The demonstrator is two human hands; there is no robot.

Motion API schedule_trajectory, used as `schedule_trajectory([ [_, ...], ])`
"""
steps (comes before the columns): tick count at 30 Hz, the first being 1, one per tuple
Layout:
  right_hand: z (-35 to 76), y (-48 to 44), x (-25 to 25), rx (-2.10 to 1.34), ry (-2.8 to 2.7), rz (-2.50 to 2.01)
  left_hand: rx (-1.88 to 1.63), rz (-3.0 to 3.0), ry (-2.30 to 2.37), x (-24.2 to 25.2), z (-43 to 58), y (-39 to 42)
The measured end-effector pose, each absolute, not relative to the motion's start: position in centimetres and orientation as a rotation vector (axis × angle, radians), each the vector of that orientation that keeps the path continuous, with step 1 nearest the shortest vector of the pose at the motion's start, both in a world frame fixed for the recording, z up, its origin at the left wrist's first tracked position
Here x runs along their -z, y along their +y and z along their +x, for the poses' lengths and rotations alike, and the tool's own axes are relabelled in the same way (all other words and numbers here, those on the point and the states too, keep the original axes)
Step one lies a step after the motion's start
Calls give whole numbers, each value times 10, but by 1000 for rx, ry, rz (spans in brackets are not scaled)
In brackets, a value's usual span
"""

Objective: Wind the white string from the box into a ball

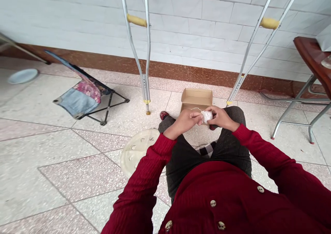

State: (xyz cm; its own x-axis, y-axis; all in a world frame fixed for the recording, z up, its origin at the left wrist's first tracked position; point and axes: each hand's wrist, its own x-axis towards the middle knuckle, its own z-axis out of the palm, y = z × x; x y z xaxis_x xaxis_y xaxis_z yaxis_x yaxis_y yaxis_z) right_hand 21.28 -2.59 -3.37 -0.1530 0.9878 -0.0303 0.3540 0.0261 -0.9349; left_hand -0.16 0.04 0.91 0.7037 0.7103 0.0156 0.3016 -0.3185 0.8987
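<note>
A small ball of white yarn (207,116) sits between my two hands, low in front of my lap. My right hand (219,118) wraps around its right side. My left hand (184,122) reaches in from the other side, its fingertips pinching the yarn at the ball's left edge. A thin loose strand (194,109) arcs up from the ball toward my left hand. Just beyond my hands, an open cardboard box (196,99) stands on the floor, partly hidden behind them.
Two aluminium crutches (139,54) (258,44) lean against the tiled wall. A folding chair (82,92) lies tilted at the left, near a white plate (22,76). A round cream perforated lid (137,151) rests beside my knee. A wooden-topped table (310,58) stands at the right.
</note>
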Motion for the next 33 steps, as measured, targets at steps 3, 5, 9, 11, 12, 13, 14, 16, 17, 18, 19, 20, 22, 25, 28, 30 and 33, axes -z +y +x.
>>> schedule_trajectory([
  [3, 207, -48, 26, -1541, -1472, -1151, -561, 1966, 797, -11, -4, 15],
  [5, 209, -57, 12, -1671, -1377, -1036, -598, 1934, 807, -5, -2, 21],
  [9, 215, -56, -19, -1682, -1153, -978, -674, 1792, 817, 14, 8, 18],
  [11, 219, -44, -26, -1575, -1055, -1026, -650, 1752, 781, 21, 13, 10],
  [12, 220, -36, -27, -1493, -1031, -1073, -611, 1747, 756, 23, 15, 5],
  [13, 222, -28, -25, -1387, -1026, -1134, -564, 1749, 732, 24, 16, 1],
  [14, 224, -20, -21, -1265, -1041, -1205, -516, 1754, 713, 23, 16, -3],
  [16, 225, -7, -8, -1021, -1135, -1351, -449, 1773, 699, 19, 15, -8],
  [17, 225, -3, 0, -932, -1215, -1408, -439, 1787, 705, 16, 13, -8],
  [18, 223, -1, 8, -887, -1318, -1448, -445, 1804, 719, 13, 10, -6],
  [19, 220, -2, 16, -888, -1431, -1470, -454, 1827, 736, 9, 8, -4],
  [20, 217, -5, 23, -928, -1535, -1476, -461, 1855, 756, 6, 5, 0],
  [22, 213, -13, 32, -1100, -1654, -1441, -460, 1929, 777, 1, 2, 7],
  [25, 215, -25, 31, -1493, -1623, -1303, -489, 2043, 732, -6, 0, 15],
  [28, 226, -33, 18, -1804, -1499, -1148, -535, 2036, 687, -9, 2, 21],
  [30, 232, -37, 8, -1885, -1395, -1087, -557, 1971, 702, -6, 4, 24],
  [33, 233, -41, -2, -1898, -1235, -1034, -615, 1845, 741, 9, 9, 30],
])
